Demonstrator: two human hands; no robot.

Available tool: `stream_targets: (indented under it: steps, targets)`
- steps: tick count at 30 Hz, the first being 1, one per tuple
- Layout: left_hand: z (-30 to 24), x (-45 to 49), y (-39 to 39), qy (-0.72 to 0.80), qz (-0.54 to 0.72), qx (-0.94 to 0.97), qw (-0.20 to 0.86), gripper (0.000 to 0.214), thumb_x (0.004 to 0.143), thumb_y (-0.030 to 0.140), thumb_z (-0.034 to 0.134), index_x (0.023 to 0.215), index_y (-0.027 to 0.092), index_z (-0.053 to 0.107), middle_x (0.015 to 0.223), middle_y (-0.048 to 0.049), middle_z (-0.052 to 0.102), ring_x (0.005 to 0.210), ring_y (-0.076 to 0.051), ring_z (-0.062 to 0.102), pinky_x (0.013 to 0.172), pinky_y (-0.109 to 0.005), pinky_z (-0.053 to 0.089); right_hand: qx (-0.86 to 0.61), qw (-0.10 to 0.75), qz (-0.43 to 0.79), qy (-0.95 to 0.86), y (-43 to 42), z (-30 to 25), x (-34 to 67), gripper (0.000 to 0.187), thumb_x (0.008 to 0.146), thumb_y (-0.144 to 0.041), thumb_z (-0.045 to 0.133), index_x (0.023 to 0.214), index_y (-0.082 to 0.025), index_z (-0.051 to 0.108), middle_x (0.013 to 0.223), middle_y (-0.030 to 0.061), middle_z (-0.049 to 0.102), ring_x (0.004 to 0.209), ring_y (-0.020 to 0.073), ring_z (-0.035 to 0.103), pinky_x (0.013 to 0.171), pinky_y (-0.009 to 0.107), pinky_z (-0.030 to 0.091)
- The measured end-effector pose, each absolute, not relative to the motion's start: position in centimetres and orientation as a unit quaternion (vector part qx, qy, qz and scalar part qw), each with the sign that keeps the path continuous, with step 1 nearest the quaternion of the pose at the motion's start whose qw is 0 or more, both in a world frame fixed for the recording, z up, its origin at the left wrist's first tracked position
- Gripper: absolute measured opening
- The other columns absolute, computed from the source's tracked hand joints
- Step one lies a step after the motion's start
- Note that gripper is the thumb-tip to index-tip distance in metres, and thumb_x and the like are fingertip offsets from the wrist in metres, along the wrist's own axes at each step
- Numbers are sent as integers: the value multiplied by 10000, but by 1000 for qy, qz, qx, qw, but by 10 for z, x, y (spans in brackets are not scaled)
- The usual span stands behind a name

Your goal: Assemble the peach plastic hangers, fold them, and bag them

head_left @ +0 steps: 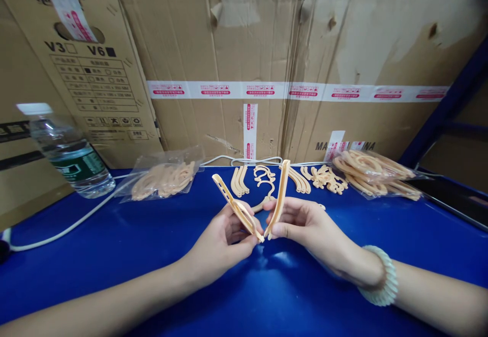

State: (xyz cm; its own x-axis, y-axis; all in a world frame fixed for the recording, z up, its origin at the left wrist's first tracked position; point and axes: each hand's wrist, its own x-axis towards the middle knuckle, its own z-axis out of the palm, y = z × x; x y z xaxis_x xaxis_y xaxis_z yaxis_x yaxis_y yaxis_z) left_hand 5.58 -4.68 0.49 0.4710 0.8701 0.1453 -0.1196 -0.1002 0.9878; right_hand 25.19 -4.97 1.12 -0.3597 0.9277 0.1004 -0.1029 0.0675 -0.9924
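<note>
My left hand [231, 238] is closed on a peach-coloured plastic hanger arm [224, 188], slotted along its upper part and tilted up to the left. Pinched in my right hand [301, 222] is a second hanger arm [282, 187], hollow on its inner side and standing nearly upright. The lower ends of the two arms are close together; whether they touch I cannot tell. Just behind my hands lies a hanger with a hook [271, 189], partly hidden by them. Beyond are loose hanger arms [239, 180], more arms [299, 179] and several hooks [263, 172].
A pile of small hanger pieces [326, 178] and bagged hanger parts [371, 172] lie to the right, with another bag [163, 179] at left. A water bottle [72, 149] and white cable [64, 233] are on the blue table [244, 296]. Cardboard [229, 123] stands behind.
</note>
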Motion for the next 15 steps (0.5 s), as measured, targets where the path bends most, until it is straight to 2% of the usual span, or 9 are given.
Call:
stream_targets:
  steps: [8, 15]
  targets:
    - [7, 57, -49, 327, 398, 625, 587, 278, 735, 145, 687, 905, 206, 476, 821, 23, 652, 802, -140, 651, 822, -317, 512, -343, 438, 583, -592, -51, 8, 251, 333, 720, -264, 809, 1022, -195, 687, 806, 3, 737, 764, 149, 696, 806, 311, 547]
    - [5, 58, -48, 349, 400, 630, 567, 254, 748, 171, 671, 890, 198, 462, 834, 10, 646, 788, -136, 645, 812, -315, 514, -361, 442, 564, -597, -53, 5, 253, 199, 702, -214, 807, 817, -187, 647, 756, -19, 706, 725, 125, 667, 738, 258, 532]
